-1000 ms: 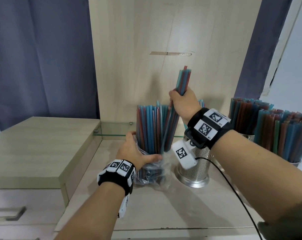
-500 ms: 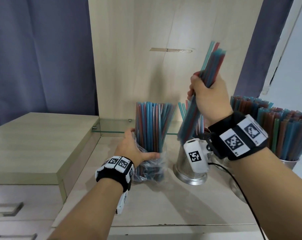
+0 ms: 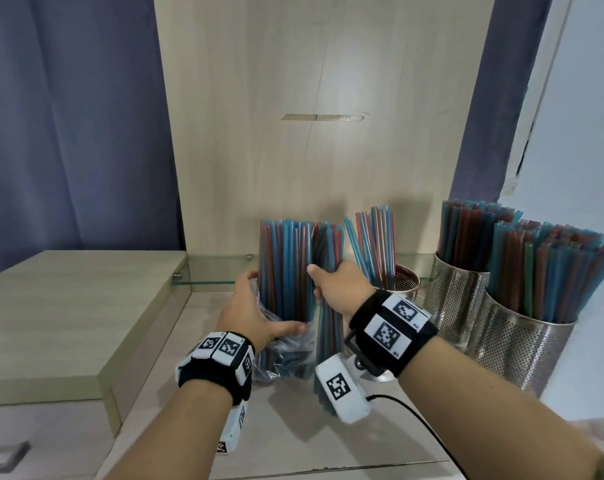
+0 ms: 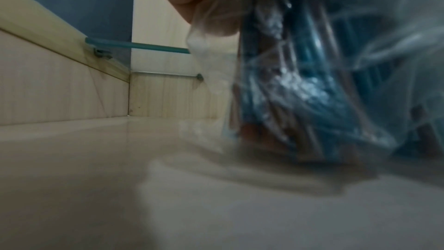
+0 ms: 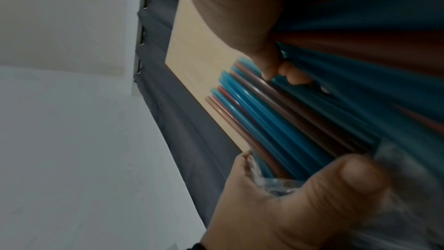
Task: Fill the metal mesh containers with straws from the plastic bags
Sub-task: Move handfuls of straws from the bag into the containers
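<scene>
A clear plastic bag [image 3: 283, 344] of blue and red straws [image 3: 286, 258] stands on the countertop, and my left hand [image 3: 259, 313] grips it from the left. Up close the crinkled bag [image 4: 312, 92] fills the left wrist view. My right hand [image 3: 331, 285] grips a separate bundle of straws [image 3: 324, 368] at the bag's right side; the bundle's lower end hangs close to the counter. Its fingers [image 5: 271, 67] curl round those straws [image 5: 288, 121]. Behind my right wrist a metal mesh container [image 3: 406, 278] holds several straws [image 3: 376, 244].
Two full mesh containers [image 3: 456, 299] [image 3: 522, 348] stand at the right. A raised wooden block [image 3: 68, 306] lies left of the counter, with a glass shelf [image 3: 210, 271] at the back. A black cable [image 3: 414, 410] trails from my right wrist. Curtains flank a wooden back panel.
My right hand carried a bundle from the bag up over the mesh container, then came back down beside the bag, where it now grips a bundle. The left hand stayed on the bag.
</scene>
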A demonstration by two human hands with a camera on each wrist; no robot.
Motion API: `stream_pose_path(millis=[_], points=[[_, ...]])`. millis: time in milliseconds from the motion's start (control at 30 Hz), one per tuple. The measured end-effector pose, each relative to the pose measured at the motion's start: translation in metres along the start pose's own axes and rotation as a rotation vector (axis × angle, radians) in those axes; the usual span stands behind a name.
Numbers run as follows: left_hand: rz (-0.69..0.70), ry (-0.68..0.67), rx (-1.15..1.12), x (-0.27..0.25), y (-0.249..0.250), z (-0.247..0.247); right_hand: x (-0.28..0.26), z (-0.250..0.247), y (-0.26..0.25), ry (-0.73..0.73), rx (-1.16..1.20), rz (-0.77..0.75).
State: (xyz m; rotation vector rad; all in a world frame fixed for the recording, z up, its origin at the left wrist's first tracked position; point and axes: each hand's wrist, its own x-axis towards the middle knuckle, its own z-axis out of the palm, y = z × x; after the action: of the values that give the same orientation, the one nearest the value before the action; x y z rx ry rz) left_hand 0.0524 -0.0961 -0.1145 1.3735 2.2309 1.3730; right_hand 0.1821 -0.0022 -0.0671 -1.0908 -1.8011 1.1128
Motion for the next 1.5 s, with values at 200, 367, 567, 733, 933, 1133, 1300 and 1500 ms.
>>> stream_pose_path(millis=[200, 367, 567, 733, 933, 1133, 1300, 1500], points=[[0.010, -0.005, 0.004, 0.002, -0.002, 0.002, 0.002, 0.002, -0.008, 0.070, 0.025, -0.088], [0.007, -0.028, -0.008, 0.001, -0.001, 0.001, -0.002, -0.004, -0.003, 0.176, 0.054, -0.200], [0.004, -0.040, -0.001, 0.000, 0.002, 0.000, -0.006, -0.019, -0.015, 0.227, 0.127, -0.260], [-0.002, -0.040, -0.008, -0.001, 0.004, -0.002, -0.004, -0.045, -0.047, 0.303, 0.106, -0.360], [-0.007, -0.049, -0.005, -0.002, 0.005, -0.001, -0.001, -0.084, -0.085, 0.215, -0.028, -0.353], [-0.001, -0.046, 0.008, -0.004, 0.008, -0.002, 0.006, -0.101, -0.114, 0.134, 0.399, -0.389], [-0.005, -0.055, 0.014, -0.004, 0.008, -0.002, 0.008, -0.121, -0.137, 0.131, 0.532, -0.445], [-0.012, -0.056, 0.034, -0.003, 0.007, -0.002, 0.027, -0.146, -0.134, 0.192, 0.463, -0.444]])
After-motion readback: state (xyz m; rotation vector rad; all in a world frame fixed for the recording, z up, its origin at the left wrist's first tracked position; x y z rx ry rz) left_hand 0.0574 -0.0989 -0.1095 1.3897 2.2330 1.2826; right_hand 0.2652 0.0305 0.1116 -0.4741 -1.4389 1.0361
